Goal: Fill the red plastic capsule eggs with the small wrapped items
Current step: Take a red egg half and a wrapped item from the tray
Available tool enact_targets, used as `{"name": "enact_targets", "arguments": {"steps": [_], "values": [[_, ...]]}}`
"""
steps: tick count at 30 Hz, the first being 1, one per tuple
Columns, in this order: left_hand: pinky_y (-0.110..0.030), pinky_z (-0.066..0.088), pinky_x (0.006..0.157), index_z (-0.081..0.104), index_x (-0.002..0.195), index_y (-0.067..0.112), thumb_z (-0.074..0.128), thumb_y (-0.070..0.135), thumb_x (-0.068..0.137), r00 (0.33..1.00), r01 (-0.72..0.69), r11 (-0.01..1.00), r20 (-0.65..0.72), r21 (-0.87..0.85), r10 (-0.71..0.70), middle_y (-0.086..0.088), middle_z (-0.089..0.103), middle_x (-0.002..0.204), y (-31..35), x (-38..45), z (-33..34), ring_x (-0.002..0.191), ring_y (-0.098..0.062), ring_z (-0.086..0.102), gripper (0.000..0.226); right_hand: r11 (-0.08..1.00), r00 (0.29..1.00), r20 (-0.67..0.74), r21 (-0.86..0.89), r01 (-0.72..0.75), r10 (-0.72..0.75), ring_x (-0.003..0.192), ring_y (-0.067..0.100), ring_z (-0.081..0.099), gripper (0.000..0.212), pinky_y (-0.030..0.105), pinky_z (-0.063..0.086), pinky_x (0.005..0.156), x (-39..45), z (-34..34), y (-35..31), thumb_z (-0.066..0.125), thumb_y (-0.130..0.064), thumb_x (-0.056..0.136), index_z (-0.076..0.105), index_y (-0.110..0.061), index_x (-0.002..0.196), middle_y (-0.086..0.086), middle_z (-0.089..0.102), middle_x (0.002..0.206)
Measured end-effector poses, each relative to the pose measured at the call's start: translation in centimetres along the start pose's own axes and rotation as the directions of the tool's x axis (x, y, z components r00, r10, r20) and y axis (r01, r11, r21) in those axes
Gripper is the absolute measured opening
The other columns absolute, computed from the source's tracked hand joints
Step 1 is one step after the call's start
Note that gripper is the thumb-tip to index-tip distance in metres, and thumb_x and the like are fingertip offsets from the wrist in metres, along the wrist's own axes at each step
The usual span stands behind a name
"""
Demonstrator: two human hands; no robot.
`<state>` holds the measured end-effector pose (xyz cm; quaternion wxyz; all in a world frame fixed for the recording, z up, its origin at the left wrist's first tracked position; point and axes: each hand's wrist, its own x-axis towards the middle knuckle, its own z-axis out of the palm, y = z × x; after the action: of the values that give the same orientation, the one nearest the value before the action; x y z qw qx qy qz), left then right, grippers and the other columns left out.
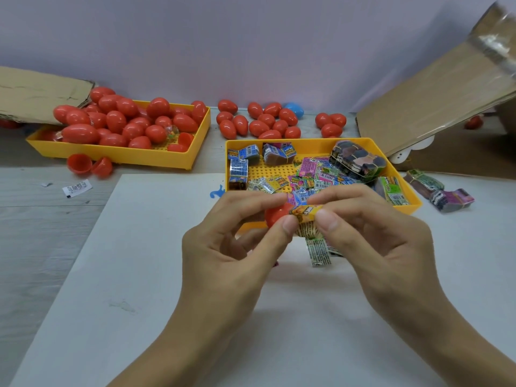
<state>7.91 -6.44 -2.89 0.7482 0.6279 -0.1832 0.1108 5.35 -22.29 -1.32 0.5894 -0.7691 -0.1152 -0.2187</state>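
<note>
While both hands worked above the near edge of the right tray, status was:

Left hand [229, 247]: fingers curled round a red egg half [275, 216]; thumb tip pressed on the wrapped item where it met the half.
Right hand [371, 241]: thumb and forefinger pinched the wrapped item [305, 219] from the right; other fingers loosely curled behind it.
Wrapped item: orange-yellow printed packet, held between both thumbs, touching the egg half's right side. Inside the half or only against it: couldn't tell.
Right tray [321, 142]: yellow, held loose printed packets plus banded bundles [357, 160] at its back right. Hands covered its front edge.
Loose packets below hands: a few lay on the white sheet [139, 275], one [318, 251] showing under the right thumb.
Left tray [117, 159]: yellow, heaped with closed red eggs [120, 121]; some spilled over its back left rim.
Open halves: two red halves [89, 164] lay on the table just in front of the left tray.
Back row: more red eggs [259, 121] loose on the table behind the right tray, one blue egg [294, 108] among them.
Right of tray: two more bundles [438, 191] on the table, apart from it.
Cardboard: flap [435, 104] leaned in at right, another piece [36, 93] at far left overlapping the egg heap.
Hidden: egg half's rim and opening, behind left fingers. Packet print was too blurred to read.
</note>
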Motion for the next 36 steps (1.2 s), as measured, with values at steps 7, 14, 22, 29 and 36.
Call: {"name": "enact_targets", "arguments": {"steps": [7, 14, 22, 29, 36], "values": [[-0.02, 0.056, 0.077, 0.071, 0.11, 0.02, 0.073, 0.013, 0.087, 0.972, -0.235, 0.954, 0.019, 0.185, 0.236, -0.002, 0.063, 0.108, 0.05, -0.18, -0.12, 0.101, -0.021, 0.068, 0.025, 0.967, 0.988, -0.062, 0.22, -0.126, 0.143, 0.072, 0.017, 0.072, 0.011, 0.026, 0.057, 0.057, 0.25, 0.05, -0.18, 0.063, -0.03, 0.085, 0.071, -0.022, 0.085, 0.002, 0.076, 0.084], [-0.04, 0.058, 0.08, 0.068, 0.112, 0.015, 0.072, 0.009, 0.088, 0.922, -0.386, 0.865, 0.095, 0.32, 0.376, -0.007, 0.061, 0.111, -0.35, -0.37, -0.49, 0.106, -0.031, 0.065, 0.025, 0.908, 0.961, 0.036, 0.32, -0.272, 0.275, 0.071, 0.012, 0.071, 0.015, 0.026, 0.057, 0.058, 0.49, -0.27, -0.03, 0.067, -0.028, 0.083, 0.081, -0.024, 0.086, 0.003, 0.076, 0.084], [-0.019, 0.058, 0.071, 0.068, 0.108, 0.017, 0.069, 0.011, 0.088, 0.971, -0.235, 0.959, -0.009, 0.157, 0.24, -0.007, 0.06, 0.106, -0.15, -0.27, -0.16, 0.096, -0.019, 0.069, 0.021, 0.941, 0.964, 0.078, 0.211, -0.266, 0.255, 0.075, 0.02, 0.073, 0.02, 0.026, 0.054, 0.05, 0.47, -0.31, -0.69, 0.068, -0.033, 0.08, 0.078, -0.022, 0.094, 0.004, 0.075, 0.083], [-0.02, 0.057, 0.076, 0.069, 0.105, 0.019, 0.07, 0.012, 0.087, 0.967, -0.254, 0.947, 0.03, 0.195, 0.253, -0.006, 0.06, 0.107, -0.24, -0.2, -0.26, 0.099, -0.024, 0.068, 0.02, 0.969, 0.974, 0.015, 0.094, -0.227, 0.227, 0.065, 0.016, 0.072, 0.01, 0.02, 0.05, 0.047, 0.18, -0.1, -0.46, 0.069, -0.021, 0.079, 0.074, -0.027, 0.085, 0.0, 0.073, 0.071], [-0.023, 0.056, 0.078, 0.067, 0.107, 0.019, 0.07, 0.012, 0.087, 0.964, -0.265, 0.941, 0.062, 0.209, 0.258, -0.009, 0.06, 0.107, -0.15, -0.26, -0.3, 0.101, -0.025, 0.066, 0.021, 0.97, 0.971, 0.006, 0.045, -0.238, 0.238, 0.06, 0.016, 0.069, 0.007, 0.017, 0.047, 0.044, 0.19, -0.34, -0.16, 0.07, -0.021, 0.078, 0.076, -0.024, 0.081, 0.0, 0.072, 0.067]]}}
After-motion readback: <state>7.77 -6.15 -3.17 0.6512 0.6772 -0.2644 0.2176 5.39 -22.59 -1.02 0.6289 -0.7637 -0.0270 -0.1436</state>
